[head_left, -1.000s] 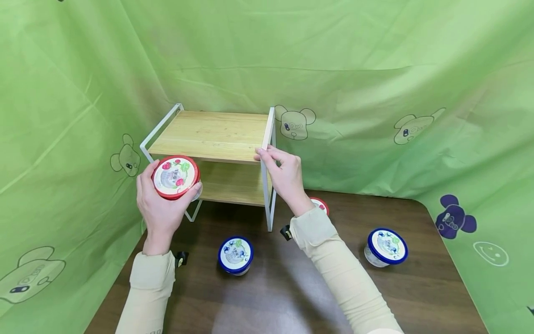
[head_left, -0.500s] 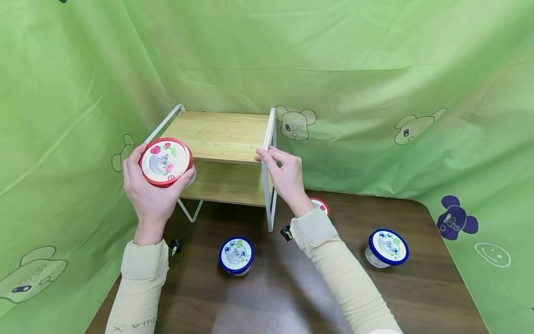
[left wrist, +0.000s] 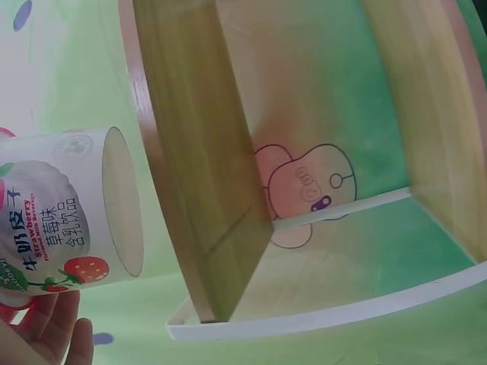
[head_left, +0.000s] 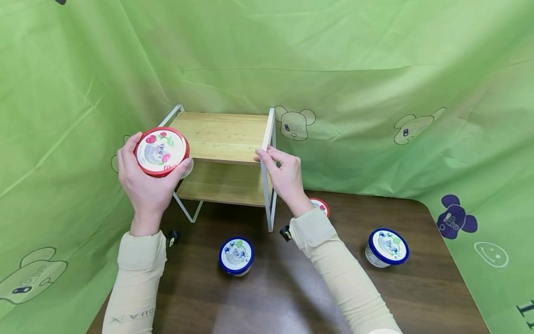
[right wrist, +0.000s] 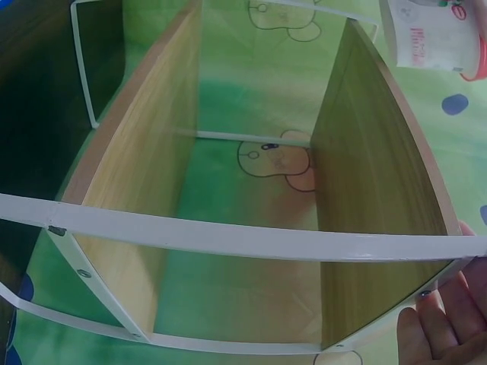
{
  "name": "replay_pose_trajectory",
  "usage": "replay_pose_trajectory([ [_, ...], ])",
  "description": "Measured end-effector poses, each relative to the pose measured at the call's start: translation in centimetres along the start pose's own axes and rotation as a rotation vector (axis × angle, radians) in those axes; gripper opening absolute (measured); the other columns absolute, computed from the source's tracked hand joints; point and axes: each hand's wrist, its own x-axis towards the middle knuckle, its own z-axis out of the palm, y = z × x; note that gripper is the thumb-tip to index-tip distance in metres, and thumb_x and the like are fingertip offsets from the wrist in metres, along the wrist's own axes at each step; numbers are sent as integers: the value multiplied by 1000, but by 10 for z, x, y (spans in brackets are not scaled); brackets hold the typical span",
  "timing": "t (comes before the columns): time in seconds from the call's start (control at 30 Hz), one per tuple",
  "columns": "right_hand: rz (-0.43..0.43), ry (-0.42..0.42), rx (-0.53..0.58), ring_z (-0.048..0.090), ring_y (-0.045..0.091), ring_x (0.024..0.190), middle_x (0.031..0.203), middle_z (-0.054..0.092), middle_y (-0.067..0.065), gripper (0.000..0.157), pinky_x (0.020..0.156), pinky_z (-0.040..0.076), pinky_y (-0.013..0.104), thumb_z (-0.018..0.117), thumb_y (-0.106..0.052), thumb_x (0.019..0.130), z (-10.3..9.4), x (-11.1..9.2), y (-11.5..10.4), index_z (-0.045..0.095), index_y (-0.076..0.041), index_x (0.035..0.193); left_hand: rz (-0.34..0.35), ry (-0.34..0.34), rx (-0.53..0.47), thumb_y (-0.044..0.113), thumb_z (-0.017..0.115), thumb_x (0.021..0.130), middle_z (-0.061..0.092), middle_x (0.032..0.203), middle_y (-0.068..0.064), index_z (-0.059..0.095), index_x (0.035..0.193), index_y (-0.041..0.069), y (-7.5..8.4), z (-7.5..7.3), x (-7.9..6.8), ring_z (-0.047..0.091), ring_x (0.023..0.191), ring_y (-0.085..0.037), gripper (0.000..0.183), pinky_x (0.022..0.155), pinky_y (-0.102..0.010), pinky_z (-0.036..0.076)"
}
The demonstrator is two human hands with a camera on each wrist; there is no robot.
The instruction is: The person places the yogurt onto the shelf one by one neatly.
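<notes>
My left hand [head_left: 146, 192] grips a strawberry milk tub [head_left: 162, 152] with a red lid, fingers and thumb curled round its sides. The tub is raised at the front left corner of a two-tier wooden shelf rack [head_left: 225, 134] with a white metal frame. In the left wrist view, a gap shows between the tub's base [left wrist: 123, 201] and the edge of the top board [left wrist: 152, 129]. On the other side, my right hand [head_left: 285, 174] pinches the rack's upper front right corner. The right wrist view shows its fingers [right wrist: 456, 304] at the white frame bar [right wrist: 243, 232].
Two blue-lidded tubs stand on the dark wooden table [head_left: 267, 297]: one tub [head_left: 236, 255] in front of the rack, another tub [head_left: 387, 247] at the right. A red-lidded tub [head_left: 321, 206] sits behind the right forearm, partly hidden. Green printed cloth [head_left: 354, 93] encloses the back and sides.
My left hand has carried the strawberry milk tub up and to the left, to the height of the top board. The right hand keeps its hold on the rack's corner.
</notes>
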Motion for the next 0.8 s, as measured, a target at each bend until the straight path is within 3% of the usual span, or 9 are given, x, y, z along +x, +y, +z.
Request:
replay_pose_trajectory([
  [0.27, -6, 9, 2, 65, 16, 116, 108, 75, 3, 30, 102, 47, 27, 64, -31, 103, 1, 1, 2, 83, -12, 89, -10, -24, 30, 49, 95, 57, 59, 126, 2, 57, 138, 18, 3, 2, 14, 53, 117, -16, 95, 93, -38, 40],
  [0.8, -2, 11, 17, 65, 16, 116, 106, 76, 4, 27, 102, 46, 26, 65, -27, 102, 1, 0, 2, 83, -11, 90, -36, -20, 35, 51, 94, 58, 60, 118, 5, 61, 135, 20, 4, 15, 34, 52, 110, -9, 90, 85, -31, 42],
])
